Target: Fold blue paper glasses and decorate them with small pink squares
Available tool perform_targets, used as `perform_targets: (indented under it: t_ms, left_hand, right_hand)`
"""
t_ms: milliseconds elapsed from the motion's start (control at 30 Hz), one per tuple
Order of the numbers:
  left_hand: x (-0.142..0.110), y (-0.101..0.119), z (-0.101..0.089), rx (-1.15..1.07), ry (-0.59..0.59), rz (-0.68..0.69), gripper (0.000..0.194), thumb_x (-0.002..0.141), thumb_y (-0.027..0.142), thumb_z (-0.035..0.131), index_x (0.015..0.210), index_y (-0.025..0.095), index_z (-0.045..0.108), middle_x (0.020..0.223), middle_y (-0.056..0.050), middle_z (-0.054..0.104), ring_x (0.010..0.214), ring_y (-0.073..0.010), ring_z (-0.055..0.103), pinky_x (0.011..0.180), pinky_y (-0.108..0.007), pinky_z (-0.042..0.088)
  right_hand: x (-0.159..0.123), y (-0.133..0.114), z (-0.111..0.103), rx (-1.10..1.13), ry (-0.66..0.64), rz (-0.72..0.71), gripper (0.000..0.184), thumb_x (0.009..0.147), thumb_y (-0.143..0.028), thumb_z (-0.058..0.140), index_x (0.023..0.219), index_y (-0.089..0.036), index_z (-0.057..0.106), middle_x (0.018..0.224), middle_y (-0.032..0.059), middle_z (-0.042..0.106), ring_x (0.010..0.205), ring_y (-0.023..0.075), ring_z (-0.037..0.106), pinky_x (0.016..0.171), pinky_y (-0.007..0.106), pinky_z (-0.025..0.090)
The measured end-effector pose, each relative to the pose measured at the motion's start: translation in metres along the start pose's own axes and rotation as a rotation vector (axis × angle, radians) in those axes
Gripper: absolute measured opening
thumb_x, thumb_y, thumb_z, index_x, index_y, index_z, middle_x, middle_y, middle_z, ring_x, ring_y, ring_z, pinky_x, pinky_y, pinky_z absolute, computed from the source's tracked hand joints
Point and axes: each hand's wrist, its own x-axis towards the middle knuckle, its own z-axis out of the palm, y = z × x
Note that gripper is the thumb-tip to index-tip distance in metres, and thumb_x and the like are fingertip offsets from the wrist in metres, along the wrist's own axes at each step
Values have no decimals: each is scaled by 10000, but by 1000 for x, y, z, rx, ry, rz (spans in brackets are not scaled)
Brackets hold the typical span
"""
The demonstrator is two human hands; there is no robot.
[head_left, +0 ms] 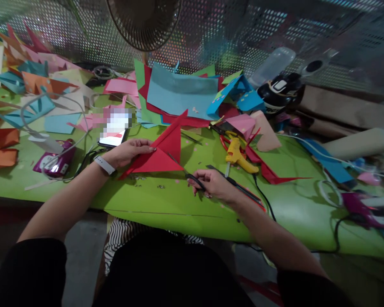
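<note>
My left hand (135, 151) pinches a folded sheet of red paper (163, 157) near its left side, thumb on top. The paper is held over the green table, with one long point rising to the upper right. My right hand (211, 184) is closed round the dark handles of a pair of scissors (195, 180). Their blades reach in at the paper's right corner, along a line in the red sheet; whether they are parted I cannot tell. Just right of that hand lie a yellow glue gun (238, 157) and a dark, thin-bladed tool (243, 189).
Stacked coloured sheets (182, 94) stand behind the paper. A phone (115, 128) with a lit screen is beyond my left hand. Folded paper pieces (35, 85) crowd the left, near a purple device (56, 160). A red cut strip (275, 175) and black cord (265, 196) lie rightward.
</note>
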Motion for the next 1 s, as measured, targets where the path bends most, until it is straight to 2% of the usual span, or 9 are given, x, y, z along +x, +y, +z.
perform_targets:
  t_ms: [167,300,367,533,700,767,833,933,1000]
  left_hand:
    - [-1,7,-7,-13,93,38,76,807,136,759,865,157,714,803,-19,748,694,-99,696,610,-170,561]
    - [-1,7,-9,14,16,43,121,810,167,769,915,146,713,827,-34,752,711,-109,703,650,-191,577]
    - [-1,7,-9,33,-6,36,172,801,154,778,955,144,702,831,-31,750,691,-100,700,634,-181,571]
    - [-3,11,-7,63,-41,15,242,801,105,764,1011,158,657,844,-18,750,719,-95,712,658,-180,578]
    - [-6,16,0,171,-56,8,314,780,117,784,1045,168,622,816,-13,746,708,-99,712,639,-173,565]
    - [-6,18,3,210,-67,-16,308,794,141,776,1056,174,617,800,-15,742,682,-106,705,596,-178,549]
    - [-5,18,5,223,-89,-36,287,806,172,770,1052,178,622,817,-25,745,693,-118,706,600,-193,548]
    - [-2,17,7,249,-145,-56,274,809,202,770,1052,174,646,894,-45,752,741,-119,707,645,-203,550]
    - [0,14,9,279,-189,-62,276,810,231,767,1058,176,659,927,-52,750,760,-117,701,667,-208,546]
  right_hand:
    - [-5,-8,-32,-324,241,-146,457,692,-618,768,804,-183,683,731,55,715,565,142,576,482,264,398]
    - [4,-19,-52,-945,627,-181,305,791,-472,724,878,-180,740,930,118,723,770,245,649,582,328,410]
    - [13,-25,-57,-1148,731,-136,300,833,-454,680,915,-175,753,1017,143,710,859,283,659,608,341,415]
    - [34,-32,-67,-1312,675,58,315,894,-430,621,1003,-161,744,946,149,738,912,302,676,673,350,446]
    - [33,-30,-76,-1309,592,38,279,876,-358,653,1065,-166,726,1015,145,738,952,315,675,709,370,475]
    - [26,-25,-71,-1318,698,-109,335,920,-306,585,1193,-132,671,1080,177,711,994,335,660,744,412,497]
    - [20,-16,-60,-1332,775,-409,406,970,-241,484,1350,-123,562,1229,197,650,1107,337,617,845,457,505]
    - [18,2,-37,-1385,631,-873,458,985,-127,415,1425,-227,497,1434,132,538,1301,288,504,1029,477,449]
    - [22,13,-23,-1421,529,-1052,501,974,-65,407,1408,-293,514,1496,71,496,1382,251,430,1101,474,400]
